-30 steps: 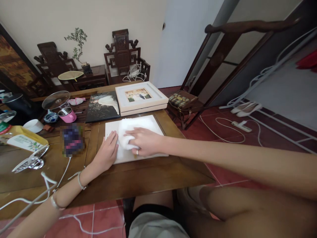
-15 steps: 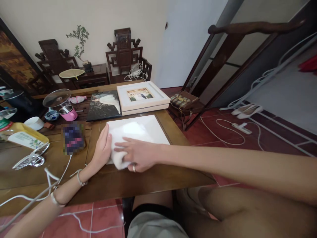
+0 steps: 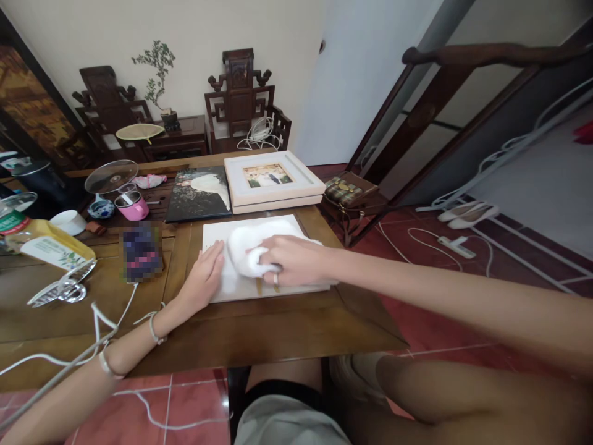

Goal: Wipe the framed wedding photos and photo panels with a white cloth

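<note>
A flat white board (image 3: 214, 232) lies on the wooden table (image 3: 273, 334) in front of me. My left hand (image 3: 206, 276) rests on its left part with the fingers stretched out, holding nothing. My right hand (image 3: 290, 259) has its fingers closed on a white fluffy cloth (image 3: 245, 244), bunched over the middle of the board. The cloth and this hand cover much of the board. Yellowish marks show on the board just below the cloth.
Behind the board are a white picture frame (image 3: 236, 193) and a dark photo panel (image 3: 192, 201). Leftward are a pixelated phone-like object (image 3: 140, 252), a hair clip (image 3: 65, 287), a pink mug (image 3: 134, 210) and a yellow bottle (image 3: 53, 247). A wooden chair (image 3: 430, 93) stands right.
My right hand has moved right and away from me with the cloth, which now spreads over the board's middle. My left hand has shifted slightly right onto the board.
</note>
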Motion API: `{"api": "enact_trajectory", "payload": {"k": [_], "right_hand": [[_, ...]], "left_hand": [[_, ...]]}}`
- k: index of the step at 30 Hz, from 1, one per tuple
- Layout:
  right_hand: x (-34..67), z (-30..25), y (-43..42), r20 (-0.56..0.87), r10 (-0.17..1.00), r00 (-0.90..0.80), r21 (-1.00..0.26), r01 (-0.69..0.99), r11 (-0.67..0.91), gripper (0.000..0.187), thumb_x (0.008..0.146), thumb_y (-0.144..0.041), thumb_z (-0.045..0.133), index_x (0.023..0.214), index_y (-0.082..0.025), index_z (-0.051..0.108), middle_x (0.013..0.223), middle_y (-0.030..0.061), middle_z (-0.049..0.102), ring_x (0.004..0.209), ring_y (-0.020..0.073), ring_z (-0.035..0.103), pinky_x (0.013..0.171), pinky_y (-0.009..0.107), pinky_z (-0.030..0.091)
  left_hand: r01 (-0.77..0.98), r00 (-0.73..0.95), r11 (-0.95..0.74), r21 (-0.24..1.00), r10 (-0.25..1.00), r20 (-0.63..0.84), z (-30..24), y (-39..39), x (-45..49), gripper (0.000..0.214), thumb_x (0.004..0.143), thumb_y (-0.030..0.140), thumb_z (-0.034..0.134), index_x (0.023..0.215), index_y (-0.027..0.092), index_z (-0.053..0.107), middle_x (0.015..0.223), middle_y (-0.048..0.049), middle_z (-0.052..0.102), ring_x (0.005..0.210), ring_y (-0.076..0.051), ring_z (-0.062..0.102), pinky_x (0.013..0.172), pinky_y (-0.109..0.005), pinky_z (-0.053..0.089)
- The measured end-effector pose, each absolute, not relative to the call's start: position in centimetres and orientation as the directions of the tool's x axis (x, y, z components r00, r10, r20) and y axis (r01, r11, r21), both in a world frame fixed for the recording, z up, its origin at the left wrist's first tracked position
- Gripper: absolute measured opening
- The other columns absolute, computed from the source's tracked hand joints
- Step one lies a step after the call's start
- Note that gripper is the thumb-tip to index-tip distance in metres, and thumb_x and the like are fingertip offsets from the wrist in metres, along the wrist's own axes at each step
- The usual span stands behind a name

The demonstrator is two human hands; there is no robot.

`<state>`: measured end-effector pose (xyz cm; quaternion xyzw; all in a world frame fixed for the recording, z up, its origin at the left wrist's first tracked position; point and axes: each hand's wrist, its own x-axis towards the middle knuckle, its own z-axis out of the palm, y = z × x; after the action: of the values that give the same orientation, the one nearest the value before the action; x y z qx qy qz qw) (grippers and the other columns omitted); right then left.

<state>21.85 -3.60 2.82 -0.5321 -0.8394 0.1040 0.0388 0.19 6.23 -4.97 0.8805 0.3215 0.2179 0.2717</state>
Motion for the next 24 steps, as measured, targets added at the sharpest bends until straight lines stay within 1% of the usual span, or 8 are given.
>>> {"api": "enact_trajectory", "payload": {"k": [2, 4, 6, 9, 13, 16, 18, 24], "right_hand": [[22.0, 2.9, -2.4, -0.069, 0.93, -0.362, -0.215, 0.915, 0.34, 0.021, 0.083, -0.027, 0.052, 0.072, -0.016, 0.066, 0.08, 0.0105, 0.068, 0.071, 0.0202, 0.058, 0.062, 0.029, 0.034], [21.8, 3.1, -1.1, -0.079, 0.946, -0.314, -0.244, 0.926, 0.287, 0.023, 0.085, -0.029, 0.048, 0.076, -0.016, 0.065, 0.075, 0.0092, 0.066, 0.07, 0.02, 0.056, 0.06, 0.028, 0.032], [21.3, 3.3, 0.4, -0.056, 0.95, -0.308, -0.292, 0.915, 0.279, 0.023, 0.086, -0.027, 0.045, 0.076, -0.016, 0.063, 0.072, 0.0074, 0.064, 0.069, 0.0186, 0.054, 0.06, 0.028, 0.031], [20.2, 3.7, 2.8, -0.003, 0.952, -0.307, -0.351, 0.891, 0.287, 0.023, 0.087, -0.024, 0.043, 0.071, -0.016, 0.058, 0.071, 0.0059, 0.062, 0.067, 0.0163, 0.051, 0.06, 0.027, 0.03], [18.4, 3.9, 5.6, -0.017, 0.946, -0.323, -0.401, 0.869, 0.289, 0.026, 0.086, -0.025, 0.044, 0.064, -0.016, 0.054, 0.065, 0.0035, 0.058, 0.062, 0.0146, 0.047, 0.057, 0.027, 0.029], [17.9, 3.8, 6.3, -0.005, 0.931, -0.364, -0.401, 0.854, 0.331, 0.024, 0.085, -0.024, 0.045, 0.063, -0.016, 0.052, 0.065, 0.0028, 0.058, 0.062, 0.0141, 0.046, 0.058, 0.027, 0.029], [18.3, 3.8, 5.9, -0.003, 0.93, -0.367, -0.397, 0.854, 0.336, 0.024, 0.085, -0.024, 0.045, 0.064, -0.016, 0.053, 0.065, 0.003, 0.058, 0.062, 0.0144, 0.046, 0.059, 0.027, 0.029], [21.4, 3.4, 3.6, -0.033, 0.966, -0.255, -0.354, 0.907, 0.227, 0.026, 0.087, -0.028, 0.044, 0.065, -0.017, 0.052, 0.066, 0.0041, 0.056, 0.068, 0.0173, 0.05, 0.062, 0.028, 0.03]], "left_hand": [[0.453, 0.738, -0.672, 0.586, 0.651, 0.176, -4.9, 6.1, 0.2, 0.054, 0.1, 0.042, 0.025, 0.14, 0.013, 0.048, 0.149, -0.0136, 0.045, 0.143, -0.026, 0.035, 0.12, -0.053, 0.018], [0.457, 0.771, -0.697, 0.552, 0.62, 0.145, -4.8, 6.0, 0.1, 0.052, 0.101, 0.038, 0.024, 0.141, 0.013, 0.046, 0.151, -0.0133, 0.043, 0.144, -0.026, 0.032, 0.119, -0.055, 0.016], [0.464, 0.793, -0.723, 0.512, 0.597, 0.124, -4.6, 5.9, 0.1, 0.051, 0.101, 0.034, 0.024, 0.143, 0.012, 0.044, 0.152, -0.0143, 0.04, 0.145, -0.027, 0.029, 0.119, -0.057, 0.015], [0.459, 0.81, -0.763, 0.455, 0.57, 0.138, -4.5, 5.8, 0.1, 0.05, 0.101, 0.032, 0.025, 0.143, 0.012, 0.043, 0.153, -0.0154, 0.038, 0.145, -0.029, 0.029, 0.118, -0.059, 0.016], [0.436, 0.816, -0.792, 0.427, 0.548, 0.184, -4.2, 5.7, 0.1, 0.047, 0.101, 0.031, 0.026, 0.142, 0.015, 0.043, 0.152, -0.0153, 0.041, 0.143, -0.03, 0.033, 0.118, -0.06, 0.018], [0.417, 0.825, -0.805, 0.422, 0.53, 0.194, -4.0, 5.7, 0.1, 0.046, 0.101, 0.029, 0.027, 0.141, 0.015, 0.045, 0.148, -0.0161, 0.045, 0.141, -0.03, 0.036, 0.117, -0.059, 0.019], [0.419, 0.824, -0.8, 0.428, 0.534, 0.19, -4.0, 5.7, 0.0, 0.046, 0.101, 0.029, 0.027, 0.141, 0.015, 0.045, 0.148, -0.0163, 0.045, 0.141, -0.03, 0.037, 0.117, -0.059, 0.02], [0.442, 0.814, -0.778, 0.446, 0.557, 0.165, -4.7, 5.9, -0.5, 0.047, 0.101, 0.032, 0.029, 0.143, 0.016, 0.041, 0.153, -0.0146, 0.038, 0.145, -0.027, 0.03, 0.118, -0.057, 0.019]]}}
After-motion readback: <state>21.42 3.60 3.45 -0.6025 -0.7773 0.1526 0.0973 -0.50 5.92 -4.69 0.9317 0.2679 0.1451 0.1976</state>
